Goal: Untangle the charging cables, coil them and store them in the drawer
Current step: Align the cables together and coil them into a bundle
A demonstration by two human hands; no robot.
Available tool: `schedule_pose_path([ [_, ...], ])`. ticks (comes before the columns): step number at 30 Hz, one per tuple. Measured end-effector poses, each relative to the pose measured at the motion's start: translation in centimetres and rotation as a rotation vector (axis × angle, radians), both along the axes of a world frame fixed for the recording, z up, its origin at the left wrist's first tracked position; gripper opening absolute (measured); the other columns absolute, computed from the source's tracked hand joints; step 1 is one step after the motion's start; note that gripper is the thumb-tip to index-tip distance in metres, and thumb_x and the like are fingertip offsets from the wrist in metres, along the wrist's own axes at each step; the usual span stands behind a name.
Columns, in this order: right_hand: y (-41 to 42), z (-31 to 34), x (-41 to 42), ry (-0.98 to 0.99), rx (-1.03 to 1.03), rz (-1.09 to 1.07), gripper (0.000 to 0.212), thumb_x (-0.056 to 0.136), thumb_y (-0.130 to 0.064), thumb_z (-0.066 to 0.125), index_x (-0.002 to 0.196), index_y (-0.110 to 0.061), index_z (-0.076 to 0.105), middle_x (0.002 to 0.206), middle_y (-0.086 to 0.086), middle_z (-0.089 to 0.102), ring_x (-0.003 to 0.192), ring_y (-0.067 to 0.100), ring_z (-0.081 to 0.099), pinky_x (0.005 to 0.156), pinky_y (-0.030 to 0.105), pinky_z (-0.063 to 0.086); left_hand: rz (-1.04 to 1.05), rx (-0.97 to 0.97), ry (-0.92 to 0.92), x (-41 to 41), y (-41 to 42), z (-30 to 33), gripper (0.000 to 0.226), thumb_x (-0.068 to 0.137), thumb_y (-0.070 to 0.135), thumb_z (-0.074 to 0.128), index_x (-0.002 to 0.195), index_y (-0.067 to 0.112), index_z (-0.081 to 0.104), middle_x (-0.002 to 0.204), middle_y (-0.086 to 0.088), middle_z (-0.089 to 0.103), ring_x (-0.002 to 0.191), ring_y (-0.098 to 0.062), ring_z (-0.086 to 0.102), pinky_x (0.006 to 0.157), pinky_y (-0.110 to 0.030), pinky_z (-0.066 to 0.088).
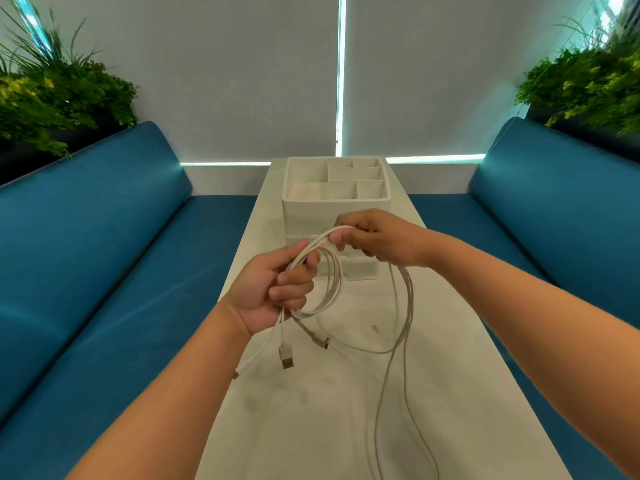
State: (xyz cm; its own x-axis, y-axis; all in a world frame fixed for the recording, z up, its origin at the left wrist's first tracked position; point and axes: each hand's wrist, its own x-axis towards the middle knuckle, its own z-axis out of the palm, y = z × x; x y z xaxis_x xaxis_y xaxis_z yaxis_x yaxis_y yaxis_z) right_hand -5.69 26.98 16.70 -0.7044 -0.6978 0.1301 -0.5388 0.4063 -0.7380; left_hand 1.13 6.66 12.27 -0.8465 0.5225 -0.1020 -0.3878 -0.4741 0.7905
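White charging cables [322,271] are bunched up between both hands above the desk [311,410]. left hand [273,292] has its fingers curled round the near side of the bundle, thumb on top, gripping a few loops that hang in a rough coil just right of its knuckles. right hand [374,240] pinches the far end of the same strands between thumb and fingertips, palm down, close in front of the organiser. From the left hand two or three loose tails drop toward the desk: one ends in a USB-A plug [286,356], another thinner lead runs to a small connector [235,375] at the desk's left edge, and a greyish lead ends in a small plug [322,341] further right. From under the right hand long grey strands [405,306] hang down and trail over the desk toward the bottom of the view, crossing each other on the way; can't tell how many separate cables there are. White desk organiser [336,216] sits at the far end of the desk, open compartments on top, drawer fronts below partly hidden by the hands; can't tell whether any drawer is open. Blue benches [104,254] run along both sides of the desk, green plants [52,95] behind each backrest, white roller blinds [242,71] at the far wall
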Motion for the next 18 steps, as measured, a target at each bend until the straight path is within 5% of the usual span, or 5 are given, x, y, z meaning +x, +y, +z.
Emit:
schedule_pose_path([
  [4, -1.4, -1.5, 0.4, -0.109, -0.252, -0.115, 0.039, 0.093, -0.041, 0.051, 0.074, -0.007, 0.058, 0.054, -0.011, 0.047, 0.05, 0.007, 0.039, 0.052, 0.019, 0.037, 0.053, 0.199, 0.093, 0.6, 0.8, 0.7, 0.042, 0.096, 0.032, 0.037, 0.08, 0.012, 0.069, 0.051, 0.009, 0.019, 0.037, -0.006, 0.014, 0.034, -0.014, 0.021],
  [8, -2.1, -5.3, 1.4, -0.263, -0.372, -0.189, 0.044, 0.087, -0.053, 0.045, 0.076, -0.011, 0.05, 0.053, -0.005, 0.044, 0.045, 0.012, 0.046, 0.061, 0.036, 0.05, 0.136, 0.393, 0.148, 0.2, 0.6, 0.7, 0.039, 0.097, 0.033, 0.039, 0.091, 0.01, 0.07, 0.053, 0.009, 0.02, 0.038, -0.006, 0.016, 0.035, -0.014, 0.024],
  [13, -2.2, -7.7, 1.7, -0.396, -0.401, -0.239, 0.028, 0.098, -0.041, 0.045, 0.083, -0.018, 0.043, 0.062, -0.007, 0.037, 0.051, 0.007, 0.03, 0.05, 0.021, 0.03, 0.258, 0.473, 0.113, -0.4, -0.8, -0.1, 0.038, 0.098, 0.035, 0.04, 0.098, 0.01, 0.069, 0.048, 0.007, 0.031, 0.04, -0.006, 0.016, 0.035, -0.015, 0.024],
  [18, -2.8, -9.2, 2.0, -0.416, -0.372, -0.269, 0.031, 0.102, -0.038, 0.04, 0.098, -0.016, 0.06, 0.064, -0.011, 0.043, 0.054, 0.006, 0.04, 0.056, 0.021, 0.04, 0.352, 0.43, 0.066, -0.4, -0.9, -0.9, 0.041, 0.098, 0.037, 0.039, 0.099, 0.01, 0.069, 0.046, 0.008, 0.034, 0.04, -0.007, 0.014, 0.034, -0.015, 0.024],
])
